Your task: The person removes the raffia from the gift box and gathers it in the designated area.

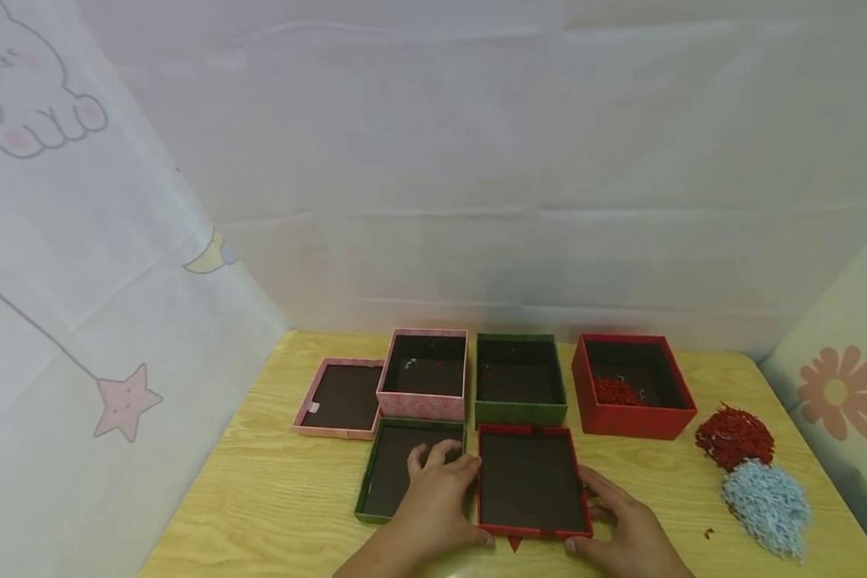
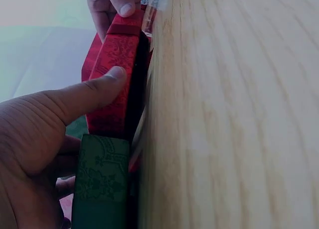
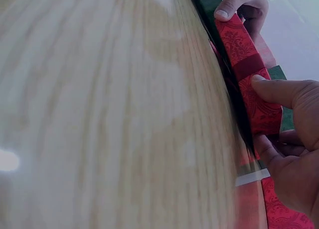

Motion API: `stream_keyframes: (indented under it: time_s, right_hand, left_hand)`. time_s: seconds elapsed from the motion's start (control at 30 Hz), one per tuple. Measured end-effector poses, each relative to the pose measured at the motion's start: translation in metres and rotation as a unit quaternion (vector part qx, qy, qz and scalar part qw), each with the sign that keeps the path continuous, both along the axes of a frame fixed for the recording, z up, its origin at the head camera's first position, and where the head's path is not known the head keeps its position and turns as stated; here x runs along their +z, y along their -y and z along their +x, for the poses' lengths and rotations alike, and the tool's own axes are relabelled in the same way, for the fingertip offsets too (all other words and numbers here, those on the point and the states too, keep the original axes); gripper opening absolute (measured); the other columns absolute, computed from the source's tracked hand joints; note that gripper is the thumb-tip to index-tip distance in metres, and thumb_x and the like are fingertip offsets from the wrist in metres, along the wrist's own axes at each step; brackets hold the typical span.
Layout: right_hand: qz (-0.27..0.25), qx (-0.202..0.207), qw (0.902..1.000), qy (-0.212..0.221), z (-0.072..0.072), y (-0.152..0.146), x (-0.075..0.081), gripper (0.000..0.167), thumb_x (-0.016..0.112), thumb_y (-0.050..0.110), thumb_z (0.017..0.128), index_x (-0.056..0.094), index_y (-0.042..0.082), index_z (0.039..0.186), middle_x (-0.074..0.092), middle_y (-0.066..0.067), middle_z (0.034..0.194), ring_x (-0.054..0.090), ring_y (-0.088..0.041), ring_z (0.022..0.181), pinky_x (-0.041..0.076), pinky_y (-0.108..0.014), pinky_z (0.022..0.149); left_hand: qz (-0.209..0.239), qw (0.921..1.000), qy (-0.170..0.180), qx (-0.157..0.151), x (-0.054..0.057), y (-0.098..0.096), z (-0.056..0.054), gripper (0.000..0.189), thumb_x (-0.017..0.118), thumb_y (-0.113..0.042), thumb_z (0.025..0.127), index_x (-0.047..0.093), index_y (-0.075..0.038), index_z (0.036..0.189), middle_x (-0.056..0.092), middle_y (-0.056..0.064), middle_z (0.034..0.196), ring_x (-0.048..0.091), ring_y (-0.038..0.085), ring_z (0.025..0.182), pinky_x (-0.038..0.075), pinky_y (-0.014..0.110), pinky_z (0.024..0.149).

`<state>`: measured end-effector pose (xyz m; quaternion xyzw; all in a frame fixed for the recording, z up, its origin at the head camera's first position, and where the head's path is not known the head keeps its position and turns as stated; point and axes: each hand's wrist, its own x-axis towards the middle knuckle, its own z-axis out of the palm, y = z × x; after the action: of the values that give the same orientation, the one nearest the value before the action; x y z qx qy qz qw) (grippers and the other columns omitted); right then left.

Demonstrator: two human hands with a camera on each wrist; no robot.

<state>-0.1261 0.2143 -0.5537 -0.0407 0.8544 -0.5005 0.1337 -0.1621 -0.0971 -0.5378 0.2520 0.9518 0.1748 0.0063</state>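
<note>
A shallow red box lid (image 1: pixel 531 482) lies with its dark inside facing up near the front of the table. My left hand (image 1: pixel 437 502) holds its left side, thumb against the front wall, other fingers reaching over the green lid (image 1: pixel 390 470) beside it. At the right front corner my right hand (image 1: pixel 624 526) grips the same lid, its thumb (image 3: pixel 271 89) on the patterned front wall and fingers along the right side. A red tab pokes out below the lid's front edge. Behind it stand an open green box (image 1: pixel 520 411) and an open red box (image 1: pixel 639 421).
An open pink box (image 1: pixel 419 405) and its pink lid (image 1: pixel 307 405) sit at the back left. The red box contains some red pieces (image 1: pixel 616 392). At the right lie a red heap (image 1: pixel 735 437) and a pale blue heap (image 1: pixel 766 507) of small pieces on the wooden table (image 1: pixel 246 490).
</note>
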Motion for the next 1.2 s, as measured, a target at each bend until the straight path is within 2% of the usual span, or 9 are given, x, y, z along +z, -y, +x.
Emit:
stream_keyframes:
  time_s: [0.17,0.37,0.5,0.6,0.8,0.87,1.07,1.2]
  right_hand:
    - [-0.006,0.012,0.9999,0.009,-0.002,-0.003,-0.002,0.111,0.098,0.037,0.068,0.042,0.009,0.159,0.037,-0.028,0.16,0.07,-0.029,0.113,0.058,-0.022,0.081]
    - [-0.035,0.025,0.9984,0.037,-0.004,-0.006,-0.002,0.11,0.097,0.031,0.071,0.038,0.008,0.161,0.034,-0.029,0.161,0.062,-0.038,0.125,0.059,-0.027,0.087]
    - [-0.045,0.037,0.9969,0.053,-0.005,-0.01,0.003,0.111,0.096,0.031,0.073,0.035,0.008,0.162,0.042,-0.028,0.155,0.06,-0.04,0.127,0.059,-0.029,0.089]
    - [-0.044,0.052,0.9965,0.049,-0.006,-0.014,0.007,0.111,0.094,0.032,0.076,0.03,0.006,0.163,0.049,-0.026,0.147,0.062,-0.043,0.124,0.059,-0.033,0.089]
    - [-0.002,0.059,0.9982,0.012,-0.01,-0.021,0.017,0.102,0.09,0.035,0.082,0.032,0.011,0.162,0.052,-0.028,0.146,0.066,-0.043,0.117,0.059,-0.045,0.089]
    - [0.014,0.054,0.9984,-0.003,-0.011,-0.022,0.02,0.1,0.09,0.036,0.082,0.035,0.012,0.162,0.053,-0.026,0.147,0.067,-0.041,0.116,0.059,-0.046,0.088]
    - [0.033,0.039,0.9929,-0.107,-0.016,-0.025,0.026,0.098,0.091,0.04,0.079,0.042,0.014,0.159,0.057,-0.014,0.148,0.062,-0.033,0.126,0.058,-0.04,0.094]
    - [0.048,0.033,0.9851,-0.162,-0.021,-0.031,0.033,0.095,0.09,0.042,0.079,0.045,0.014,0.157,0.059,-0.009,0.147,0.062,-0.027,0.127,0.059,-0.038,0.093]
  left_hand:
    - [-0.04,0.9991,-0.013,0.001,0.005,-0.005,0.0,0.106,0.096,-0.064,0.055,0.067,-0.005,0.138,0.066,0.003,0.14,0.036,0.029,0.145,0.013,0.079,0.109]
    - [-0.077,0.9965,-0.031,-0.005,0.011,-0.006,0.002,0.107,0.093,-0.068,0.054,0.068,-0.005,0.136,0.063,0.006,0.144,0.035,0.03,0.145,0.013,0.081,0.109]
    - [-0.09,0.9953,-0.033,-0.007,0.015,-0.005,0.002,0.107,0.092,-0.071,0.055,0.068,-0.007,0.137,0.06,0.006,0.148,0.034,0.032,0.145,0.015,0.08,0.109]
    - [-0.085,0.9959,-0.028,-0.008,0.018,-0.003,0.001,0.109,0.091,-0.072,0.056,0.065,-0.009,0.141,0.056,0.007,0.151,0.033,0.032,0.146,0.013,0.08,0.109]
    - [-0.04,0.9991,-0.009,-0.012,0.021,0.0,-0.005,0.112,0.089,-0.072,0.06,0.059,-0.011,0.148,0.051,0.009,0.156,0.03,0.033,0.148,0.006,0.08,0.109]
    - [-0.025,0.9996,-0.006,-0.012,0.022,0.0,-0.007,0.11,0.088,-0.072,0.062,0.058,-0.012,0.149,0.051,0.008,0.156,0.029,0.033,0.148,0.005,0.079,0.11]
    - [0.024,0.9997,0.0,-0.011,0.031,-0.004,-0.013,0.097,0.088,-0.066,0.07,0.059,-0.017,0.149,0.051,0.005,0.157,0.03,0.033,0.148,0.002,0.076,0.111]
    - [0.063,0.9978,-0.013,-0.017,0.038,-0.008,-0.019,0.086,0.087,-0.06,0.077,0.06,-0.019,0.148,0.053,0.001,0.155,0.033,0.03,0.147,0.007,0.075,0.113]
